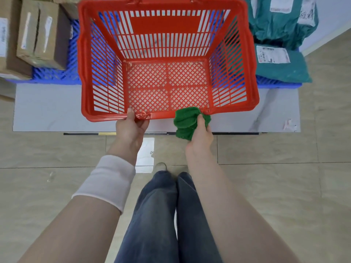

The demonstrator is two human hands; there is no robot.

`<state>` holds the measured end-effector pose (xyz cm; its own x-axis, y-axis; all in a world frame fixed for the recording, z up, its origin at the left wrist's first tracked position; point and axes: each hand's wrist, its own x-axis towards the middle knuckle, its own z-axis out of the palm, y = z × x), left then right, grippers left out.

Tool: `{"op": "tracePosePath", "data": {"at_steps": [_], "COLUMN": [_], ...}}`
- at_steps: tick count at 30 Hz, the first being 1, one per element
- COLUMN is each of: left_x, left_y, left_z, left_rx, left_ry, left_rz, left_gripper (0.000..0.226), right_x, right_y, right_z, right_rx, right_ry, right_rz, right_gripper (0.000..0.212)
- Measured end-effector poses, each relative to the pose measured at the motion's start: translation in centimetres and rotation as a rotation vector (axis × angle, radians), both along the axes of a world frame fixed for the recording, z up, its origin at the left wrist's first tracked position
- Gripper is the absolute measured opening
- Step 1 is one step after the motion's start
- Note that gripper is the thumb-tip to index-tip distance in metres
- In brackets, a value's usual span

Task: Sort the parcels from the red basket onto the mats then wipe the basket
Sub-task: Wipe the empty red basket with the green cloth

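Observation:
The red basket [106,118] stands empty in front of me on a grey slab, its mesh floor bare. My left hand [131,126] grips the near rim at the handle hinge, thumb on top. My right hand [201,133] holds a crumpled green cloth [187,122] pressed against the near rim, right of centre. Cardboard boxes [41,37] lie on a blue mat [57,73] at the left. Teal mailer bags [281,61] with white labels lie on a blue mat [277,84] at the right.
The grey slab [47,111] lies on a beige tiled floor [284,177]. My legs in blue jeans are below the hands. A pale wall [330,19] runs at the far right behind the bags.

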<state>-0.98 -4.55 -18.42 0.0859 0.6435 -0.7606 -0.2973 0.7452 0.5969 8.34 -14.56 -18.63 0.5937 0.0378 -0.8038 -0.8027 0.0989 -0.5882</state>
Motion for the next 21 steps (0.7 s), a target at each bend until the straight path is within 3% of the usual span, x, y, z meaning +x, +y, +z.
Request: {"op": "tracePosePath", "data": {"at_steps": [12, 16, 19, 21], "left_x": [0.0, -0.1, 0.0, 0.0], "left_y": [-0.1, -0.1, -0.1, -0.1], "left_z": [-0.2, -0.2, -0.3, -0.3], "left_rx": [0.009, 0.019, 0.020, 0.019], "left_ry": [0.006, 0.008, 0.016, 0.018], "left_rz": [-0.025, -0.031, -0.037, -0.041], "left_gripper": [0.016, 0.017, 0.017, 0.019], "right_x": [0.1, 0.7, 1.7, 1.7], "right_y": [0.4, -0.5, -1.4, -2.5], "right_z": [-1.1, -1.3, -0.4, 0.7], "right_rx": [0.059, 0.175, 0.023, -0.134], "right_ry": [0.035, 0.084, 0.031, -0.110], "right_rz": [0.045, 0.056, 0.065, 0.094], "right_gripper": [0.019, 0.031, 0.033, 0.026]}}
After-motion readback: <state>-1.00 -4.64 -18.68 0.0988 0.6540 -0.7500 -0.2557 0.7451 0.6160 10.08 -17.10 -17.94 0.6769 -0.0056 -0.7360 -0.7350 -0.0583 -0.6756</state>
